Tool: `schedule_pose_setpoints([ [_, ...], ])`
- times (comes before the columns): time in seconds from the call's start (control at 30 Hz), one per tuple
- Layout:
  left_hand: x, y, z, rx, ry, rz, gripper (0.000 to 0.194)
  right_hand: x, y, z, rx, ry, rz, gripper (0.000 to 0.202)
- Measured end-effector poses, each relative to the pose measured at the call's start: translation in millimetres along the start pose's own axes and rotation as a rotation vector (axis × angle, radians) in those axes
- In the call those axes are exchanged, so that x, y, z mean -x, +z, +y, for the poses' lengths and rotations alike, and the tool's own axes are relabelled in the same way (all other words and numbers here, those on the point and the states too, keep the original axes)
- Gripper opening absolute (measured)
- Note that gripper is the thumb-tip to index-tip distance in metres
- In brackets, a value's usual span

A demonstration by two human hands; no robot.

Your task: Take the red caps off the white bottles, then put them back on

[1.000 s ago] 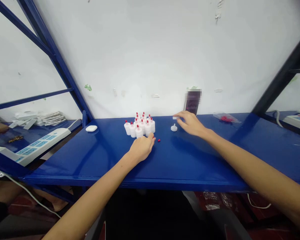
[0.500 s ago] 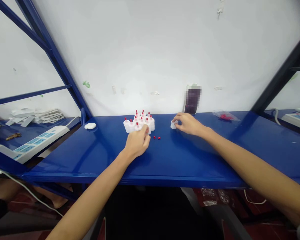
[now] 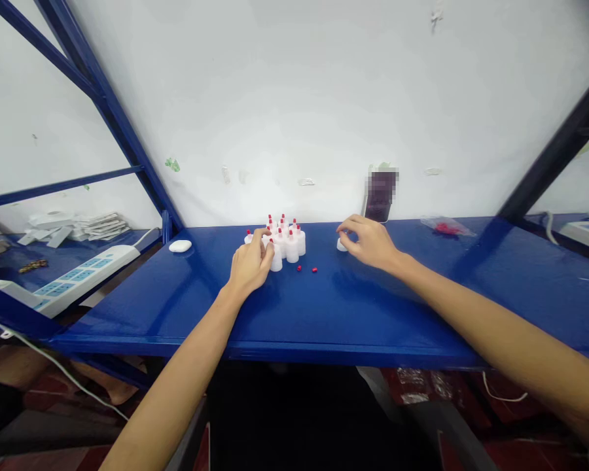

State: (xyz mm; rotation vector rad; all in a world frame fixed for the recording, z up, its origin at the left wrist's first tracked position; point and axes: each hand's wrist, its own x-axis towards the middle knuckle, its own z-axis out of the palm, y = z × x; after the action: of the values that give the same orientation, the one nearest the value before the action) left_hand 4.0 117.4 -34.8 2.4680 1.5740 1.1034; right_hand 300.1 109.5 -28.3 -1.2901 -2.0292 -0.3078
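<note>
Several small white bottles with red tips stand grouped on the blue table. My left hand is at the group's left front, its thumb and fingertips around the top of a front bottle. Two red caps lie just right of the group. Farther right, my right hand has thumb and forefinger pinched together, with a bit of red at the fingertips. Beneath those fingers a white piece stands on the table, partly hidden.
A phone leans on the wall at the back. A clear bag with red pieces lies at the right, a white case at the left. Beyond the blue frame are a power strip and stacked white pieces.
My left hand has moved left along the front of the bottles, uncovering the front right one. My right hand has risen slightly off the white piece, and red now shows at its fingertips.
</note>
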Motion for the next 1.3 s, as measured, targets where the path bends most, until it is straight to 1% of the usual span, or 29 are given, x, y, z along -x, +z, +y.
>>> schedule_pose_setpoints([
  [0.03,-0.6,0.9,-0.7,-0.013,0.014,-0.008,0.031,1.0,1.0,-4.8,-0.041,-0.048,0.004,0.021],
  [0.1,-1.2,2.3,-2.1,-0.026,0.041,0.004,0.029,3.6,4.1,-15.2,-0.116,-0.126,-0.029,0.021],
  [0.13,-1.0,2.7,-2.5,-0.013,0.054,0.037,0.027,5.0,5.8,-20.8,-0.144,-0.146,-0.049,0.021],
  [0.17,-0.5,2.9,-2.2,0.015,0.07,0.094,0.026,6.3,7.3,-26.6,-0.162,-0.149,-0.062,0.02],
  [0.2,0.5,2.9,-1.1,0.055,0.09,0.173,0.026,7.3,8.6,-32.5,-0.172,-0.136,-0.062,0.02],
  [0.27,4.1,3.1,4.3,0.131,0.154,0.348,0.026,8.6,9.6,-43.9,-0.199,-0.062,-0.052,0.018],
  [0.3,6.7,3.7,8.5,0.153,0.198,0.405,0.026,9.1,9.5,-49.1,-0.237,-0.01,-0.066,0.017],
  [0.33,9.6,4.7,13.3,0.165,0.247,0.427,0.026,9.5,9.0,-53.6,-0.301,0.041,-0.099,0.017],
  [0.37,12.6,6.5,18.3,0.173,0.299,0.415,0.024,10.1,8.4,-57.5,-0.387,0.084,-0.144,0.019],
  [0.43,18.3,11.8,27.7,0.194,0.416,0.327,0.02,11.9,7.6,-63.1,-0.593,0.101,-0.234,0.027],
  [0.5,22.4,18.4,33.5,0.215,0.53,0.231,0.016,14.2,7.8,-66.2,-0.76,0.028,-0.266,0.039],
  [0.57,24.3,24.3,35.1,0.225,0.594,0.161,0.015,16.2,8.7,-67.7,-0.825,-0.052,-0.243,0.044],
  [0.67,24.3,28.5,33.3,0.241,0.559,0.105,0.016,17.4,9.6,-68.2,-0.761,-0.109,-0.17,0.035],
  [0.77,23.6,27.8,32.2,0.227,0.526,0.092,0.018,17.0,10.0,-67.3,-0.653,-0.166,-0.092,0.032],
  [0.87,23.3,25.5,32.5,0.178,0.512,0.092,0.02,16.5,11.4,-65.7,-0.596,-0.174,-0.064,0.027],
  [0.93,23.1,24.5,32.4,0.126,0.489,0.064,0.021,16.6,13.2,-64.5,-0.597,-0.158,-0.06,0.025],
  [1.03,22.3,24.6,32.6,-0.024,0.469,-0.044,0.025,17.1,16.4,-62.9,-0.659,-0.109,-0.054,0.027],
  [1.17,20.9,25.6,37.2,-0.291,0.46,-0.205,0.033,18.2,20.3,-60.4,-0.766,-0.019,-0.102,0.036],
  [1.3,20.2,22.7,44.7,-0.417,0.363,-0.325,0.031,19.0,22.7,-59.0,-0.835,0.015,-0.119,0.046],
])
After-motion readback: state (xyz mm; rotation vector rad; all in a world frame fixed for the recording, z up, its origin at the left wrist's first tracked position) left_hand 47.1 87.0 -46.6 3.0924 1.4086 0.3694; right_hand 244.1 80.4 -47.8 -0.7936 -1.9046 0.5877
